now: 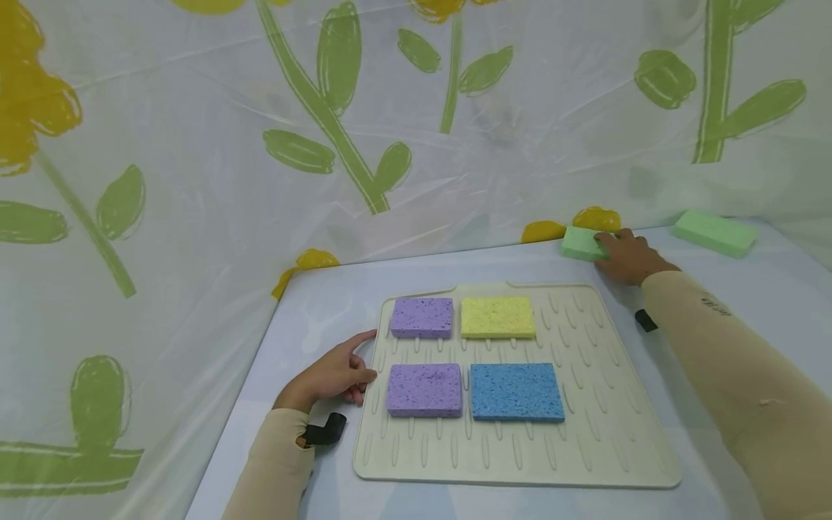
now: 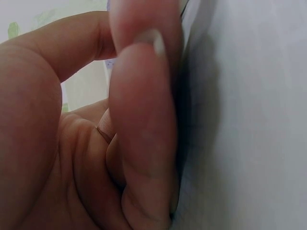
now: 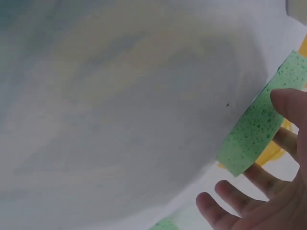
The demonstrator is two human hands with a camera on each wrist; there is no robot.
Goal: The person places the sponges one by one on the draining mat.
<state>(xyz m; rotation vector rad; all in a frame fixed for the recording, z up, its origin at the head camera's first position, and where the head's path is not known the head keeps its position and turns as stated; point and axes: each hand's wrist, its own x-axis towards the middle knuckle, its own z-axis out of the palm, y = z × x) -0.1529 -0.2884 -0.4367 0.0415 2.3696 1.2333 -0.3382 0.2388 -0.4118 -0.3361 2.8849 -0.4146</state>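
Note:
At the back of the table, my right hand (image 1: 629, 258) pinches a light green sponge (image 1: 581, 244). In the right wrist view the thumb lies on one face of that green sponge (image 3: 256, 122), with fingers behind it. My left hand (image 1: 334, 374) rests at the left edge of a cream ridged mat (image 1: 604, 433), index finger and thumb reaching its rim, other fingers loosely bent. Four-sided sponges lie on the mat: a purple sponge (image 1: 421, 316) and a yellow sponge (image 1: 497, 316) behind, another purple sponge (image 1: 425, 388) and a blue sponge (image 1: 516, 391) in front.
A second light green sponge (image 1: 715, 232) lies at the back right of the table (image 1: 331, 296). Behind the table hangs a white sheet (image 1: 214, 180) printed with flowers and leaves, reaching the table's back edge. Black wrist straps show at both sleeves.

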